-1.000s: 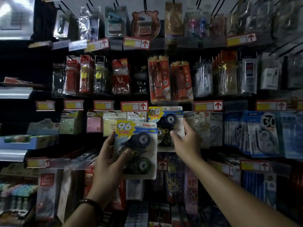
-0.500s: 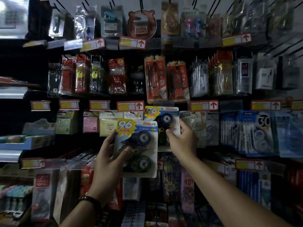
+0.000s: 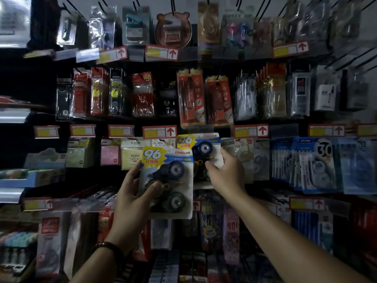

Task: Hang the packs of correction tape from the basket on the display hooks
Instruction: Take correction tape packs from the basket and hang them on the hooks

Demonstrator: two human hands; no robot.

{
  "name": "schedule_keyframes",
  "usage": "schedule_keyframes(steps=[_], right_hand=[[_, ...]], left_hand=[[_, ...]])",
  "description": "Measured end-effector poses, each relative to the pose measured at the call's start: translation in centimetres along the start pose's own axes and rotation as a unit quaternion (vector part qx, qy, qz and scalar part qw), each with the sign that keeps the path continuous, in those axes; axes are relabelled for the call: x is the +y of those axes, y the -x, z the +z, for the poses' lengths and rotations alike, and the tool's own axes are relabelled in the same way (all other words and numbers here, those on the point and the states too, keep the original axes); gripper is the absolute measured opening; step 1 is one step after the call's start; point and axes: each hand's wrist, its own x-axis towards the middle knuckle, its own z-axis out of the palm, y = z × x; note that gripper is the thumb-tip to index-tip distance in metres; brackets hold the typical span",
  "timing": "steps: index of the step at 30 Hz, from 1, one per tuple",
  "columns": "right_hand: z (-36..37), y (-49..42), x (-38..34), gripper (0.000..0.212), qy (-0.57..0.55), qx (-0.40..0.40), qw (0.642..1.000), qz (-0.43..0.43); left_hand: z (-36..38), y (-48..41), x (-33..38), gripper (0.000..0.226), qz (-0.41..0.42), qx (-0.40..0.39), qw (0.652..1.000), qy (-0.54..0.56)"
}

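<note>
My left hand [image 3: 133, 198] grips a blister pack of correction tape [image 3: 173, 180] marked "96", held in front of the display with the thumb across its face. Behind and to the right, a second identical pack [image 3: 201, 148] hangs or is held against the wall under a price tag. My right hand [image 3: 226, 174] pinches this second pack at its right edge. The hook that carries it is hidden behind the card. The basket is out of view.
A dark pegboard wall carries rows of hanging stationery: red pen packs [image 3: 191, 99] above, blue correction tape packs [image 3: 314, 164] to the right, sticky notes [image 3: 130, 152] to the left. Red and yellow price tags [image 3: 160, 131] line each row. Shelves [image 3: 14, 178] jut out at the left.
My right hand has shifted slightly left and down along the rear pack's edge. The left hand keeps its pack in nearly the same place.
</note>
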Motion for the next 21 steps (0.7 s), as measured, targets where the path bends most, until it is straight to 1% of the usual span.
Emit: schedule_keyframes(steps=[2, 4, 5, 8, 11, 12, 14, 15, 16, 18, 21], right_hand=[[0.3, -0.3, 0.1, 0.016, -0.019, 0.007, 0.999, 0.025], [0.5, -0.8, 0.0, 0.015, -0.046, 0.021, 0.997, 0.053], [0.5, -1.1, 0.1, 0.017, -0.050, 0.027, 0.997, 0.059], [0.5, -1.3, 0.3, 0.034, -0.032, 0.016, 0.997, 0.063], [0.2, -0.8, 0.4, 0.039, 0.015, -0.003, 0.999, 0.041], [0.0, -0.8, 0.4, 0.034, 0.021, -0.003, 0.999, 0.038], [-0.2, -0.9, 0.5, 0.011, 0.011, 0.001, 0.999, 0.044], [-0.2, -1.1, 0.5, 0.005, 0.012, 0.004, 0.999, 0.044], [-0.2, -1.2, 0.5, 0.003, 0.019, 0.004, 0.999, 0.042], [0.1, -1.4, 0.5, 0.007, 0.039, 0.005, 0.999, 0.030], [0.7, -1.5, 0.9, 0.019, 0.127, 0.000, 0.992, 0.009]], left_hand=[[0.0, 0.1, -0.1, 0.063, -0.001, 0.000, 1.000, 0.000], [-0.1, 0.1, -0.2, 0.063, 0.003, -0.003, 1.000, -0.004], [-0.1, 0.1, -0.3, 0.062, 0.004, -0.004, 1.000, -0.005], [-0.2, 0.1, -0.2, 0.061, 0.006, -0.002, 1.000, -0.004], [-0.3, 0.0, 0.1, 0.063, 0.002, 0.001, 1.000, -0.005], [-0.3, 0.0, 0.2, 0.063, 0.001, 0.000, 1.000, -0.004], [-0.2, 0.1, 0.3, 0.064, 0.000, 0.000, 1.000, -0.005], [-0.1, 0.1, 0.2, 0.064, -0.001, -0.001, 1.000, -0.004], [-0.1, 0.0, 0.2, 0.065, 0.000, -0.002, 1.000, -0.004], [0.0, -0.1, 0.1, 0.066, 0.001, -0.005, 1.000, -0.005], [0.2, -0.2, -0.1, 0.067, 0.003, -0.008, 1.000, -0.004]])
